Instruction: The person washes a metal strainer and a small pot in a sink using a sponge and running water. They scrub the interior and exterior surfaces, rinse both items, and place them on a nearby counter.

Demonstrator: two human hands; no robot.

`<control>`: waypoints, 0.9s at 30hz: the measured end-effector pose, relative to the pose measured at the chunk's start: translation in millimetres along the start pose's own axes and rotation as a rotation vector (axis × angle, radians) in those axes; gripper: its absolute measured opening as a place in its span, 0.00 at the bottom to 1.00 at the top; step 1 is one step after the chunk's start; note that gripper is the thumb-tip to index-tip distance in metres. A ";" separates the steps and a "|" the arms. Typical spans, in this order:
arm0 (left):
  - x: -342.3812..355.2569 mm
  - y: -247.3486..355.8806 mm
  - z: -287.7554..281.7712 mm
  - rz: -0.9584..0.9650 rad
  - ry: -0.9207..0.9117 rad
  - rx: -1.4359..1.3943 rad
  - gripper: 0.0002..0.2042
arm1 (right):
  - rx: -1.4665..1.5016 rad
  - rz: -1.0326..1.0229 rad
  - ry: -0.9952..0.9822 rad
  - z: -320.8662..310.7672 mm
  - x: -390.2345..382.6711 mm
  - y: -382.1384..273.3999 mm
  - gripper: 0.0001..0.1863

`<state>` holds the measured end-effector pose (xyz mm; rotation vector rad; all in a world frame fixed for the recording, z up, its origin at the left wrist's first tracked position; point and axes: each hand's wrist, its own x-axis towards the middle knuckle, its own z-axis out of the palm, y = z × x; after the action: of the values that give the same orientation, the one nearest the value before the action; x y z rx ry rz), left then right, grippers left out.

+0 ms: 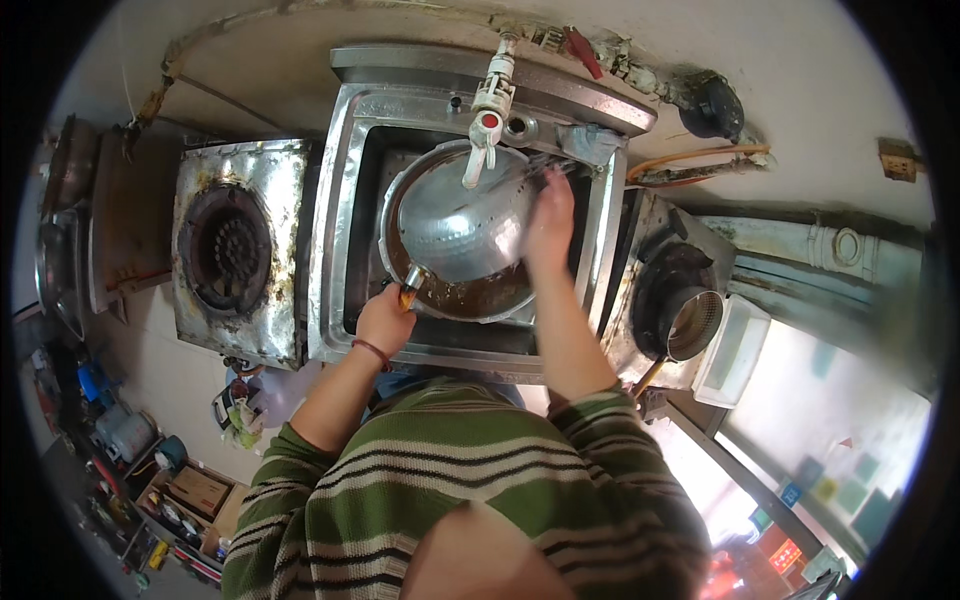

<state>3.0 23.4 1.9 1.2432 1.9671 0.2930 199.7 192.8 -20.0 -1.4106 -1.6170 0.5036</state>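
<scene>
A shiny metal wok with a dimpled surface [465, 225] is held tilted over a wide metal basin [388, 245] in the sink. My left hand [385, 322] is closed round the wok's handle [410, 285], at the near left of the pan. Close to the wok's right rim is my right hand [550, 225], its fingers smeared by motion. Pale streaks show by its fingertips; I cannot tell whether they are water or a brush. Brownish water [470, 297] lies in the basin. The white tap [487, 130] reaches over the wok's far side.
The steel sink [335, 270] stands between a burner stove [235, 240] on the left and another stove [650, 310] on the right. A grey cloth [590, 145] lies on the sink's far right corner. A white tray [733, 350] sits beyond the right stove.
</scene>
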 end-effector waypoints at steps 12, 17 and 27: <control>15.8 -10.5 -30.5 0.106 0.217 0.481 0.06 | 0.313 -0.047 -0.590 18.0 5.1 -10.7 0.17; 25.3 -14.4 -36.1 0.167 0.373 0.533 0.05 | 0.013 -0.360 -0.443 11.0 -30.3 -44.2 0.18; 31.8 -1.0 -38.2 0.622 0.465 0.682 0.04 | -0.024 -0.495 -0.636 18.8 -34.0 -47.4 0.11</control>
<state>-32.0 57.4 11.6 2.4170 2.0816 0.2302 155.4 153.2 -4.7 -0.8414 -2.3936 0.6728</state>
